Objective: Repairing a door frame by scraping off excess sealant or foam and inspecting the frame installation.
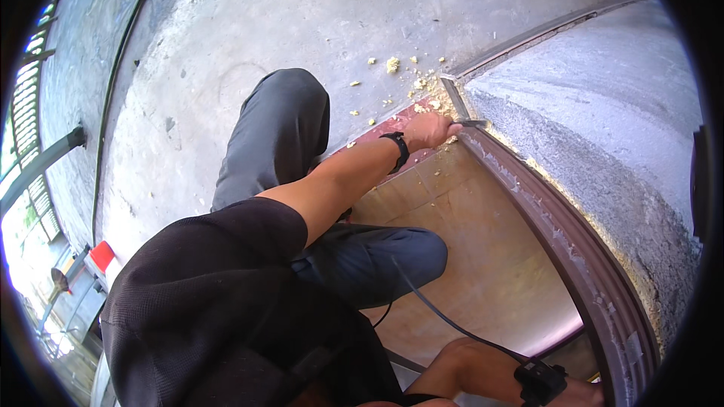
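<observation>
My left hand (431, 130) reaches forward to the foot of the brown door frame (543, 215), a dark band round its wrist. Its fingers are closed round a thin, flat-bladed tool (473, 123), whose handle is hidden in the fist. The blade points right, to the joint between frame and wall, where a strip of yellow foam (534, 163) runs. At the lower right my right hand (584, 393) is beside the near part of the frame, with a black device (540, 383) strapped on the wrist. The picture's edge and the frame hide its fingers.
Crumbs of yellow foam (393, 65) lie scattered on the grey concrete floor (226, 38) and the red sill strip (377, 131). Tan tiles (483, 256) cover the floor inside the frame. The rough grey wall (588, 98) rises at right. A black cable (437, 309) hangs across my knee.
</observation>
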Demonstrator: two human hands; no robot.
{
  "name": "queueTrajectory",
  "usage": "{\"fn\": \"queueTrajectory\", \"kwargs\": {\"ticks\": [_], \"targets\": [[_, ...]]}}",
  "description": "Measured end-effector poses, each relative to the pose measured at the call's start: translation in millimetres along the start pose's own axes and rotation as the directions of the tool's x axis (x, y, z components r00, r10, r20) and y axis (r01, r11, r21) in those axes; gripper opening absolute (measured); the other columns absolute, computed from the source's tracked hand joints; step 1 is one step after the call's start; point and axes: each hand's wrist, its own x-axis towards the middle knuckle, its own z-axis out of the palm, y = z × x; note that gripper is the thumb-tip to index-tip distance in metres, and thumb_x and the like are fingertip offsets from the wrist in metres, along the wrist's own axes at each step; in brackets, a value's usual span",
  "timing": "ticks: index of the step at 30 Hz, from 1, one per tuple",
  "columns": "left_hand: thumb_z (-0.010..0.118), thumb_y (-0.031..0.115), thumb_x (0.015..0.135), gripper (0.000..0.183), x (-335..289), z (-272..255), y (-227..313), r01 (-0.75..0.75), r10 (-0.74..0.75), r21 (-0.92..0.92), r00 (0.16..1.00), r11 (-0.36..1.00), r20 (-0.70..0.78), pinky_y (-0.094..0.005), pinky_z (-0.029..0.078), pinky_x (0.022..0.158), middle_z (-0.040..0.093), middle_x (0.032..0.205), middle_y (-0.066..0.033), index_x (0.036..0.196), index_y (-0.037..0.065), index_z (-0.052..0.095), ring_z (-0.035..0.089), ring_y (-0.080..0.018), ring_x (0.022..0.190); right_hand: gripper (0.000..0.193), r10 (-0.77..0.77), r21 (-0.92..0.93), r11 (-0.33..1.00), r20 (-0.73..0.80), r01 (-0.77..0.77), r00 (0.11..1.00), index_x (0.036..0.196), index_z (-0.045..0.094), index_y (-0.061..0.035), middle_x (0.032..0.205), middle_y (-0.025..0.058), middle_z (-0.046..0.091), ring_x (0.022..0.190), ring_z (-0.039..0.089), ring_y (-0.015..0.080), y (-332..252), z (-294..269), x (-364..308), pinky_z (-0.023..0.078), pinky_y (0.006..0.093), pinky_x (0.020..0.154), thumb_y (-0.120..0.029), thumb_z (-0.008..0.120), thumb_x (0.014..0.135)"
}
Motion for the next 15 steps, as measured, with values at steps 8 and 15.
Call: {"fn": "queueTrajectory", "kwargs": {"ticks": [8,15], "targets": [[0.039,0.048,0.096,0.053,-15.2,7.8,23.5,-0.013,0.014,-0.022,0.997,1.0,0.07,-0.0511,0.048,0.069,0.064,0.079,-0.0244,0.09,0.002,0.064,0.062,-0.0429,0.076,0.096,-0.025,-0.017,1.0,0.007,0.026,1.0,0.139,0.036,-0.014,0.146,0.0132,0.033,0.133,0.031,0.0366,4.2,-5.3,3.5,0.024,0.0538,0.11,-0.085,0.035,0.074],[0.041,0.048,0.095,0.052,-19.9,5.1,17.8,0.002,0.001,-0.034,0.997,0.999,0.074,-0.0511,0.048,0.07,0.063,0.078,-0.0256,0.092,0.003,0.064,0.062,-0.0432,0.077,0.096,-0.006,0.005,1.0,0.003,0.006,1.0,0.138,0.037,-0.0141,0.146,0.0131,0.034,0.133,0.031,0.0365,5.0,-3.1,0.3,0.024,0.0539,0.11,-0.085,0.034,0.074]]}}
